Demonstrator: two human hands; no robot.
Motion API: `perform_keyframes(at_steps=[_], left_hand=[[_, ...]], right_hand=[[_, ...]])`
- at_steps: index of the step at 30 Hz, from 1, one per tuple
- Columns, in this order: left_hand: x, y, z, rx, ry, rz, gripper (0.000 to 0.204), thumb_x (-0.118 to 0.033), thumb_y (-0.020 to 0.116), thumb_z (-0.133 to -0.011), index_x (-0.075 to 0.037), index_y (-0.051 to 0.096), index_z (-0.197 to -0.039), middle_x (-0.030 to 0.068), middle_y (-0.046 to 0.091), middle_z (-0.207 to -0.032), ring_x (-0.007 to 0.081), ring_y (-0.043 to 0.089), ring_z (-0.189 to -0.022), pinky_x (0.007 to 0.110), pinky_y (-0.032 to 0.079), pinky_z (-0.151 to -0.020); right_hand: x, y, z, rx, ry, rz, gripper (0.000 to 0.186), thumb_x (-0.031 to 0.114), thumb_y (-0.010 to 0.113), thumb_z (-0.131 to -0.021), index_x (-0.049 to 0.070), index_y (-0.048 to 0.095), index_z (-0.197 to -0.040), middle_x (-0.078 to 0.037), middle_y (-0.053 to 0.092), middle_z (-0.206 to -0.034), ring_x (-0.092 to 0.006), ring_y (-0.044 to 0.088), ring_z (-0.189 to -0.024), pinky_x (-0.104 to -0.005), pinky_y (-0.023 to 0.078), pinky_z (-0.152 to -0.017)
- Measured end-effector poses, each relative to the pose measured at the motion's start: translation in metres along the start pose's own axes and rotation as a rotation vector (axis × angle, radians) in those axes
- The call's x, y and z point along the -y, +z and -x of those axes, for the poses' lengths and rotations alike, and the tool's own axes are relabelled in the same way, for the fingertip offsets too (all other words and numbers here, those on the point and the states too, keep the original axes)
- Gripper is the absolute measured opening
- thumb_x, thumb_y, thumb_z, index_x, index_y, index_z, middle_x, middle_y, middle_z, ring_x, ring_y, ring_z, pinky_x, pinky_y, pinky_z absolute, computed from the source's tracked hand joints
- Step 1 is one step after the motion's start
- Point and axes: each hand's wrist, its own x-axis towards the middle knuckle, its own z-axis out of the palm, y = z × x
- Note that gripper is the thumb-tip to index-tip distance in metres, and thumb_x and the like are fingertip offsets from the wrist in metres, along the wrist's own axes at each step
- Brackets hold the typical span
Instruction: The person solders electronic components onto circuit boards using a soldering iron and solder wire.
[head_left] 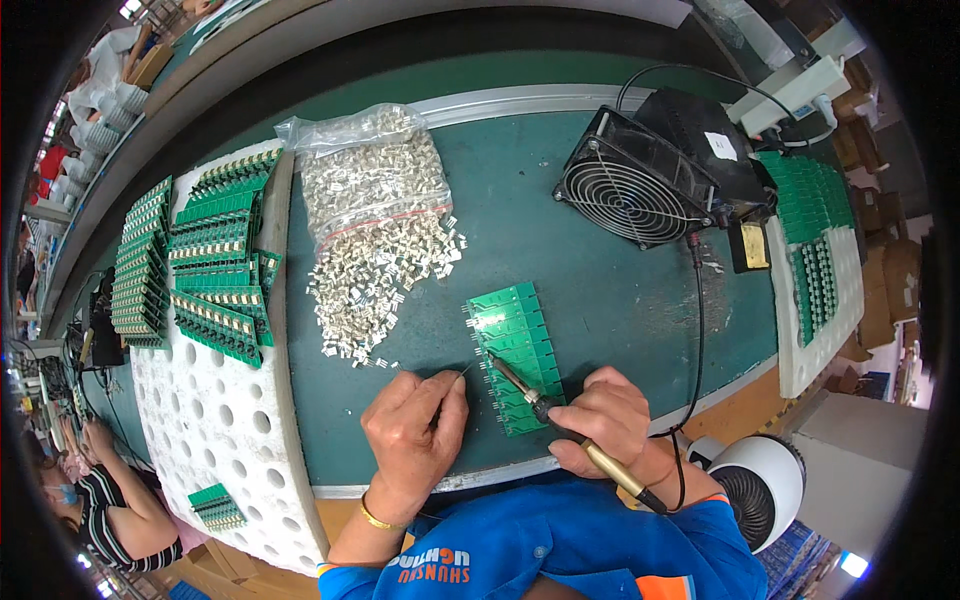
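Observation:
A green circuit board panel [520, 350] lies on the teal mat, small white connectors along its left edge. My left hand [415, 425] is closed just left of it, pinching a thin wire, apparently solder [464, 371], that reaches toward the connectors. My right hand [600, 425] is wrapped round a soldering iron [622, 472] with a brass-coloured handle; its tip rests over the board's left edge, close to the wire's end. A heap of small white connectors [365, 280] spills from a clear bag [365, 165] beyond my left hand.
Foam trays [215, 430] with stacked boards [215, 260] flank the mat, another [815, 350] at right. A black fan [630, 185] stands at back right, its cord running past my right hand. A co-worker [130, 520] sits at far left. A white fan [760, 480] stands lower right.

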Motion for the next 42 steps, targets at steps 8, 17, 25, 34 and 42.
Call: perform_keyframes(at_steps=[8,17,25,34,42], left_hand=[[-0.0002,-0.0008,-0.0003,0.031,-0.006,-0.014,0.006,0.002,0.073,-0.08,-0.002,0.074,-0.084,0.0077,0.056,-0.061,0.0173,0.05,-0.052,0.03,0.039,-0.049],[0.0024,0.0014,-0.0001,-0.002,0.003,0.005,0.01,0.0,0.075,-0.076,-0.003,0.074,-0.085,0.0076,0.05,-0.058,0.0204,0.05,-0.05,0.034,0.039,-0.047],[0.0004,-0.0007,-0.001,0.038,-0.007,-0.013,0.007,0.001,0.075,-0.08,-0.002,0.075,-0.086,0.0072,0.057,-0.063,0.0162,0.051,-0.052,0.029,0.039,-0.048],[0.0004,0.001,-0.0026,0.043,-0.002,-0.019,0.007,0.001,0.075,-0.08,-0.001,0.075,-0.086,0.0072,0.056,-0.061,0.016,0.05,-0.052,0.03,0.038,-0.048],[0.0008,0.0002,-0.0016,0.026,-0.009,-0.011,0.006,0.002,0.075,-0.08,-0.001,0.074,-0.085,0.0072,0.056,-0.061,0.0156,0.05,-0.052,0.029,0.037,-0.048]], right_hand=[[-0.0011,0.0008,0.0023,-0.012,-0.012,-0.006,0.03,0.026,0.078,-0.082,0.002,0.067,-0.097,-0.005,0.058,-0.064,-0.0196,0.056,-0.051,-0.0327,0.043,-0.053],[-0.0008,0.0008,0.0025,-0.01,-0.01,0.012,0.031,0.027,0.078,-0.083,0.002,0.067,-0.099,-0.004,0.057,-0.064,-0.0188,0.055,-0.051,-0.0328,0.043,-0.055],[0.002,0.002,0.0051,0.035,-0.013,0.055,0.033,0.035,0.07,-0.092,0.003,0.065,-0.1,-0.005,0.057,-0.066,-0.0195,0.054,-0.053,-0.0341,0.045,-0.056],[0.0058,0.0017,0.0049,0.058,-0.025,0.104,0.036,0.038,0.071,-0.09,0.003,0.065,-0.101,-0.004,0.056,-0.065,-0.0195,0.055,-0.053,-0.0338,0.045,-0.056],[0.0037,0.0014,0.0069,0.018,-0.049,0.101,0.034,0.033,0.077,-0.083,0.004,0.067,-0.098,-0.001,0.052,-0.062,-0.0165,0.051,-0.049,-0.0317,0.041,-0.055]])
